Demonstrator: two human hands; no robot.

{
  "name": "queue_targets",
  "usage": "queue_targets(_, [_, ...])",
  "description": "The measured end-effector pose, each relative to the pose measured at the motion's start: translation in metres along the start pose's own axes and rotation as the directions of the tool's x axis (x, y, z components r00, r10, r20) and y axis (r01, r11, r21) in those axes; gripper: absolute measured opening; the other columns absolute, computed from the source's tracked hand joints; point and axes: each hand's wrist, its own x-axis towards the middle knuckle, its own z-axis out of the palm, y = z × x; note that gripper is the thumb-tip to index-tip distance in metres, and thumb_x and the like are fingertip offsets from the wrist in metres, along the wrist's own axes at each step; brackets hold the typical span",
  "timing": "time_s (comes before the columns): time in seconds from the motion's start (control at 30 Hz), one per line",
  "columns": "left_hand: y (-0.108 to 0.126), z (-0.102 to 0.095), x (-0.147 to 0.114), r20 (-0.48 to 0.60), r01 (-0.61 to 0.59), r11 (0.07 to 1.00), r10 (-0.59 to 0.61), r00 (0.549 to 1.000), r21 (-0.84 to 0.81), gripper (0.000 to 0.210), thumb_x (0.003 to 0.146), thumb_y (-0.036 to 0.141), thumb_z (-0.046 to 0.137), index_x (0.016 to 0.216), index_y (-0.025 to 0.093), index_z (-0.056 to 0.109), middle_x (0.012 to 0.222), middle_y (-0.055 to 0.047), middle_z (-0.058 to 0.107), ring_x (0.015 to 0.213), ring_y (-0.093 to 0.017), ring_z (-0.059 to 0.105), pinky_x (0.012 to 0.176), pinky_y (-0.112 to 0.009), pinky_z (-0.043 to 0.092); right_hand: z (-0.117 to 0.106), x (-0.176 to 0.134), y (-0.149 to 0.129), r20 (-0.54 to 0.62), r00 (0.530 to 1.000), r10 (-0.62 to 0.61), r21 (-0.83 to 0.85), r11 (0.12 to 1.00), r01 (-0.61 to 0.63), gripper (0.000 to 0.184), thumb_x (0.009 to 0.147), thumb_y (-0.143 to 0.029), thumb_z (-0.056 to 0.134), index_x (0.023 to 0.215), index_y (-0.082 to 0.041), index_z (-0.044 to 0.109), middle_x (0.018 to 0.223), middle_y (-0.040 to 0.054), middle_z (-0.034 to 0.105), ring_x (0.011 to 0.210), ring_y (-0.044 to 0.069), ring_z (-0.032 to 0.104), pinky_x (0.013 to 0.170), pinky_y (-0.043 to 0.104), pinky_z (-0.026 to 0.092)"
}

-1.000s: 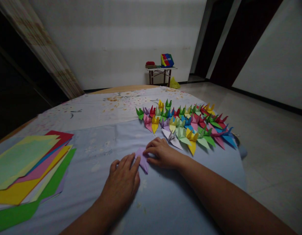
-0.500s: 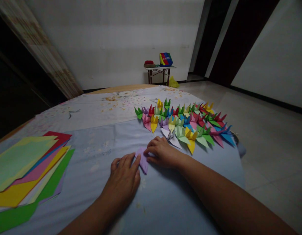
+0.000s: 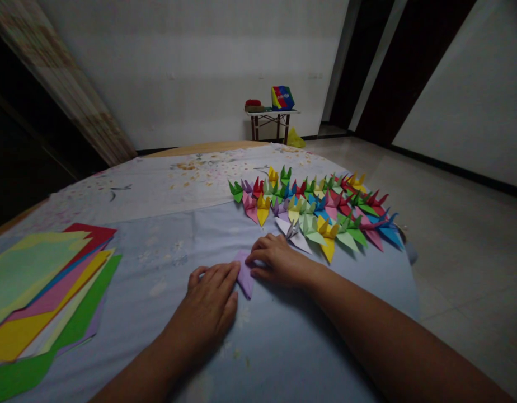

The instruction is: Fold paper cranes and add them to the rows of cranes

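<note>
A small folded piece of purple paper [image 3: 245, 278] lies on the blue cloth in front of me, narrowing to a point towards me. My left hand [image 3: 214, 294] rests palm down at its left, fingers stretched out, with the fingertips against the paper's left edge and the thumb off it. From the other side, my right hand [image 3: 277, 260] pinches the paper's right edge between thumb and bent fingers. Just beyond my right hand stands a white paper crane [image 3: 294, 234], beside a yellow crane [image 3: 328, 238] and rows of other coloured cranes.
A fanned stack of coloured paper sheets [image 3: 44, 280] lies at the left. The round table carries a floral tablecloth [image 3: 158, 179] under the blue cloth [image 3: 158, 240]. Beyond it, a small side table [image 3: 273, 113] by the wall holds a colourful box-shaped item [image 3: 282, 98].
My left index finger has drawn back from the paper's surface to its left edge. My right hand keeps its pinch in nearly the same place. The view has shifted slightly.
</note>
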Motion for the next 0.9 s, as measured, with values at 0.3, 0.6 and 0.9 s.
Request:
queue_targets(0.3, [-0.023, -0.001, -0.012, 0.067, -0.120, 0.992, 0.123, 0.990, -0.046, 0.050, 0.087, 0.025, 0.037, 0.137, 0.030, 0.029, 0.140, -0.004, 0.039, 0.124, -0.023, 0.036, 0.101, -0.043, 0.028, -0.002, 0.000, -0.001, 0.010, 1.000, 0.013, 0.014, 1.000, -0.013, 0.023, 0.080, -0.033, 0.058, 0.100, -0.023, 0.064, 0.098, 0.0071, 0.057, 0.094, 0.022, 0.046, 0.081, 0.037, 0.029])
queue_targets(0.6, [-0.015, 0.004, -0.011, 0.108, -0.072, 0.995, 0.064, 0.992, 0.075, 0.051, 0.086, 0.025, 0.038, 0.136, 0.030, 0.030, 0.142, -0.005, 0.037, 0.126, -0.026, 0.035, 0.099, -0.046, 0.023, -0.003, 0.000, -0.002, 0.007, 1.000, 0.021, 0.018, 1.000, -0.021, 0.024, 0.080, -0.033, 0.059, 0.101, -0.023, 0.063, 0.099, 0.0071, 0.057, 0.095, 0.022, 0.046, 0.082, 0.038, 0.030])
queue_targets(0.9, [-0.004, 0.002, -0.008, 0.093, -0.024, 0.992, 0.013, 0.996, 0.127, 0.051, 0.082, 0.020, 0.037, 0.132, 0.027, 0.039, 0.138, -0.007, 0.043, 0.124, -0.028, 0.036, 0.099, -0.050, 0.018, -0.001, -0.001, -0.002, 0.007, 1.000, 0.021, 0.013, 1.000, -0.021, 0.023, 0.080, -0.033, 0.059, 0.100, -0.023, 0.063, 0.099, 0.0072, 0.056, 0.095, 0.021, 0.046, 0.081, 0.037, 0.030])
